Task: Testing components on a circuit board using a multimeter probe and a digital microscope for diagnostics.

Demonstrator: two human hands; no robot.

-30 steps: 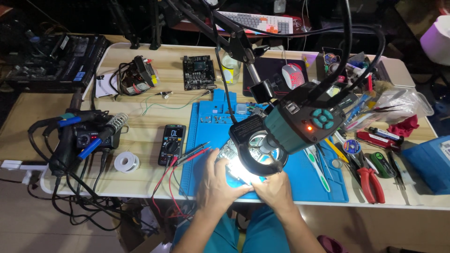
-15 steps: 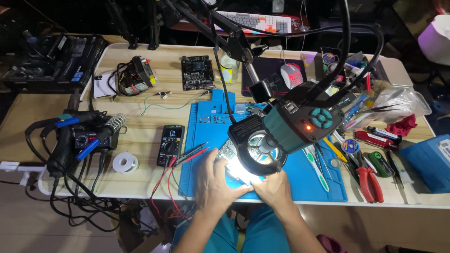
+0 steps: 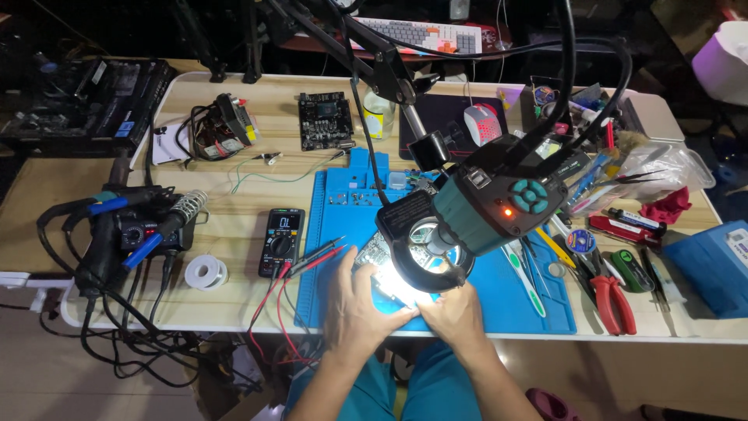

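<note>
Two hands on one job: left hand (image 3: 360,306) and right hand (image 3: 452,312) both rest at the near edge of the blue work mat (image 3: 538,308), fingers curled around a brightly lit circuit board (image 3: 383,265) that sits directly under the ring light (image 3: 425,253). Glare washes out the board, so I can't tell the exact grip. One teal microscope camera (image 3: 502,201) hangs above on its arm. One multimeter (image 3: 281,242) just left of the mat, two probes (image 3: 315,256) lying toward the board. One solder spool (image 3: 206,273) left of the meter, one soldering station (image 3: 136,226) beyond it. One red-handled pair of pliers (image 3: 612,290) right of the mat. One second, dark board (image 3: 326,121) farther back, one mouse (image 3: 483,123) at the rear.
</note>
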